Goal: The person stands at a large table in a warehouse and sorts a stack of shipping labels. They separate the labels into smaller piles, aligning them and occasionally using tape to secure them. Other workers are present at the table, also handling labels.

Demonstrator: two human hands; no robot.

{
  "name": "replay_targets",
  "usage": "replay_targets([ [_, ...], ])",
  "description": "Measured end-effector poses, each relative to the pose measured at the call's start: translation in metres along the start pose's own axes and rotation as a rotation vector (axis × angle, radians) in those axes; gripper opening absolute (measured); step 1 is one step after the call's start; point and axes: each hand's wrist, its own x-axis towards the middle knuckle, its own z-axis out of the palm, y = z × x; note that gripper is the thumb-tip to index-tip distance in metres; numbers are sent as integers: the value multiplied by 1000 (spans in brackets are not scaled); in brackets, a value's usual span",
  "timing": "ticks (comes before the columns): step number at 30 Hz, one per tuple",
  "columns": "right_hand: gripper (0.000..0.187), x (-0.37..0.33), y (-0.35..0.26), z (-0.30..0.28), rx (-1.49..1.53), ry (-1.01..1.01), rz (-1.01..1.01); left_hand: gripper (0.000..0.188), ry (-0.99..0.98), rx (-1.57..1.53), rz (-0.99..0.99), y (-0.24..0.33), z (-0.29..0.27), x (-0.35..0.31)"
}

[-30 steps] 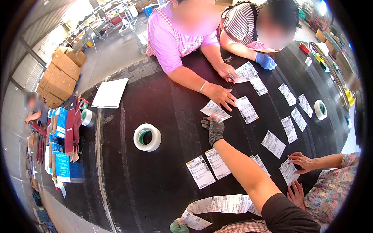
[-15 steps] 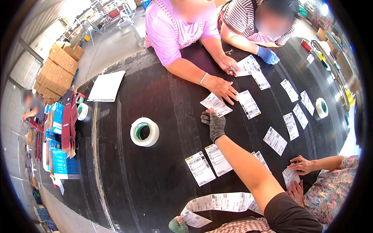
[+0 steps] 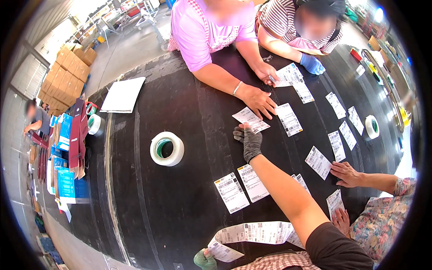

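From the head view, your right hand (image 3: 249,141), in a dark fingerless glove, reaches far across the black counter (image 3: 180,216) with its fingers bent down onto the near corner of a white printed label (image 3: 250,119); it presses rather than grips, with nothing closed in it. That label lies flat, just beside a co-worker's bare hand (image 3: 258,100), which rests on its far edge.

Your left hand (image 3: 204,259), in a green glove at the lower edge, pinches the end of a long label strip (image 3: 252,234) that curls across the counter.

The label looks to be thin paper: light, limp, easily creased and hard to lift off a flat surface (a backing sheet may make it slick). Slide it by a corner or take it at an edge.

A tape roll (image 3: 167,148) stands well apart to the left.
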Motion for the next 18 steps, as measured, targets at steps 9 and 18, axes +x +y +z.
replay_targets([
  [9, 31, 0, 0, 0, -16, 12, -7, 27, 38, -6, 18, 2, 2, 2],
  [18, 32, 3, 1, 0, -27, 36, 2, 27, 25, 30, 15, 1, 0, 4],
])
